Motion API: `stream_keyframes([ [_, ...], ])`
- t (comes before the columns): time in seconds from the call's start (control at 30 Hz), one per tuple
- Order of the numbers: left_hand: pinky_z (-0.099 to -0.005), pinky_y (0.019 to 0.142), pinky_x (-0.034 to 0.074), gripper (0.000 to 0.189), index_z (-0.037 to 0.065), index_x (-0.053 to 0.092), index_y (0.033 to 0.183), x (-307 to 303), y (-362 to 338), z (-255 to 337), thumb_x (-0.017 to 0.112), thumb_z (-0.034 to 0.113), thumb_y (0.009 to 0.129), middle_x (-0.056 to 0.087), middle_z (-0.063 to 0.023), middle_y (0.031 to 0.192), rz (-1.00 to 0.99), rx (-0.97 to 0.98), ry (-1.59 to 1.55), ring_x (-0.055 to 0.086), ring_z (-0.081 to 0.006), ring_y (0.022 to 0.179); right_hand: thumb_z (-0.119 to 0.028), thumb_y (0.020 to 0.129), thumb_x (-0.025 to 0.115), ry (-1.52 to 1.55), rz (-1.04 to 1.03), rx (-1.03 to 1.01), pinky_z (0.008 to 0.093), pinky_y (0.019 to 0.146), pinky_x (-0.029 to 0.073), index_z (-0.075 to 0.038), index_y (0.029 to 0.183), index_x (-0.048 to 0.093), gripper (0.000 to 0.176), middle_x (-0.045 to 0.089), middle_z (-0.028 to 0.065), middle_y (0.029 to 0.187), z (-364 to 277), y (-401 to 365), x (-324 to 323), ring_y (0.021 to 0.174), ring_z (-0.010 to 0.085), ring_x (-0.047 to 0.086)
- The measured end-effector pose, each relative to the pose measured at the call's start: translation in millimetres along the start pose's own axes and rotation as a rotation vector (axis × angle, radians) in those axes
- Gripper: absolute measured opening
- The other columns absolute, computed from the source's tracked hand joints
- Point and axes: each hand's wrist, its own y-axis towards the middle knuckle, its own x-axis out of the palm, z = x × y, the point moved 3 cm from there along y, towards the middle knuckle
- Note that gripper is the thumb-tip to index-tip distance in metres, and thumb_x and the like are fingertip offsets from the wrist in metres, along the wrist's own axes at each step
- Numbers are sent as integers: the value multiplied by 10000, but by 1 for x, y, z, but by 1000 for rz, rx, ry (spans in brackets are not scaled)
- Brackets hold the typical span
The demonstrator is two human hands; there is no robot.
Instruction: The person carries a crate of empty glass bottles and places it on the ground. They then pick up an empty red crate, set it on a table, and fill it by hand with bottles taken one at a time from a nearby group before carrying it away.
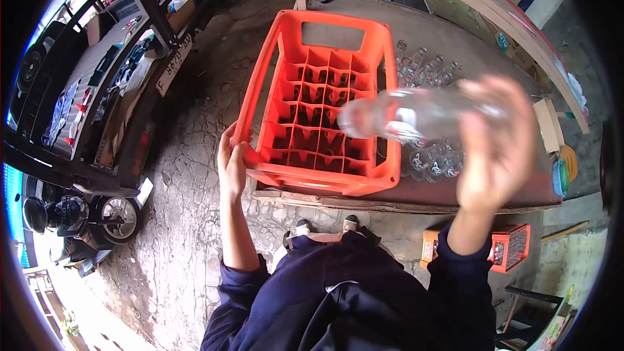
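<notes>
An orange-red plastic bottle crate (305, 175), divided into many small compartments, stands on a low table in front of me. My left hand (232, 161) has its fingers wrapped round the crate's near left corner. To the right of the crate, my right hand (499, 146) grips a clear glass bottle (416, 116) with a white and red label. The bottle lies sideways in the air, its left end over the crate's right rim. Both bottle and hand are smeared by motion. Clear glass bottles (429, 68) stand grouped on the table behind and below the held bottle.
The brown table edge (468, 203) runs in front of me. On the floor at right is another red crate (510, 248). A wooden beam (494, 10) slants across the upper right. At left are a truck bed (97, 58) and a motorcycle wheel (118, 219).
</notes>
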Motion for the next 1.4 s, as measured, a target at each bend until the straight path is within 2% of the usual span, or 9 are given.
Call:
stream_keyframes([
  [0.13, -273, 896, 350, 432, -15, 370, 1235, 3, -3, 4, 387, 28, 805, 518, -150, 1126, 25, -20, -19, 490, -179, 1015, -86, 759, 618, 237, -404, 29, 272, 651, 476, 7, 978, 509, 262, 605, 95, 817, 15, 4, 98, 743, 152, 601],
  [0.33, -254, 906, 338, 473, -13, 279, 1291, 1, -1, -1, 368, 5, 827, 442, -158, 1210, -15, 4, -85, 447, -167, 1078, -89, 768, 596, 351, -731, -18, 344, 649, 474, 24, 935, 468, 239, 569, 156, 817, 32, -37, 191, 740, 268, 594],
  [0.87, -228, 870, 354, 459, -11, 330, 1276, 0, -1, -5, 404, 27, 824, 485, -134, 1168, 22, 32, -62, 475, -139, 1012, 11, 692, 561, 263, -1176, -48, 413, 646, 450, 27, 839, 484, 167, 559, 190, 685, 64, -95, 259, 699, 367, 575],
  [0.9, -240, 893, 347, 456, -26, 327, 1271, 1, 1, -6, 395, 18, 823, 480, -141, 1178, 16, 52, -113, 470, -156, 1047, -11, 695, 590, 184, -1285, -10, 399, 683, 464, 26, 879, 491, 212, 572, 189, 793, 60, -90, 259, 776, 349, 577],
  [1.03, -246, 918, 325, 429, -61, 331, 1245, 3, 0, 2, 364, -5, 821, 451, -155, 1215, -27, 48, -65, 442, -164, 1099, -65, 696, 636, 154, -1124, -130, 359, 756, 478, 13, 997, 496, 341, 537, 173, 997, 53, -46, 209, 924, 307, 545],
  [1.13, -210, 817, 363, 407, -55, 391, 1211, 4, -2, 7, 391, 7, 809, 514, -88, 1082, -3, 30, 18, 483, -110, 917, -94, 686, 663, 133, -804, -82, 336, 776, 461, -22, 1059, 502, 414, 542, 127, 1010, 63, 0, 120, 893, 255, 550],
  [1.2, -196, 774, 368, 407, -51, 408, 1202, 3, 0, 5, 407, 27, 802, 522, -59, 1019, 19, 45, 46, 472, -89, 845, -112, 669, 680, -81, -706, 109, 325, 746, 445, -42, 1057, 515, 426, 551, 94, 981, 75, 11, 56, 803, 216, 539],
  [1.27, -204, 795, 367, 406, -50, 409, 1201, 2, 1, 2, 405, 27, 803, 521, -71, 1047, 41, 66, 46, 479, -99, 876, -123, 673, 679, -284, -619, 181, 339, 732, 455, -17, 1028, 509, 408, 551, 127, 980, 96, -7, 5, 854, 281, 558],
  [1.4, -233, 886, 330, 395, -49, 412, 1197, 1, 1, 1, 396, 24, 809, 504, -108, 1128, 25, 57, 28, 471, -139, 1014, -163, 619, 727, -434, -561, 443, 345, 685, 455, -23, 1039, 504, 496, 543, 118, 961, 133, -73, -35, 744, 244, 542],
])
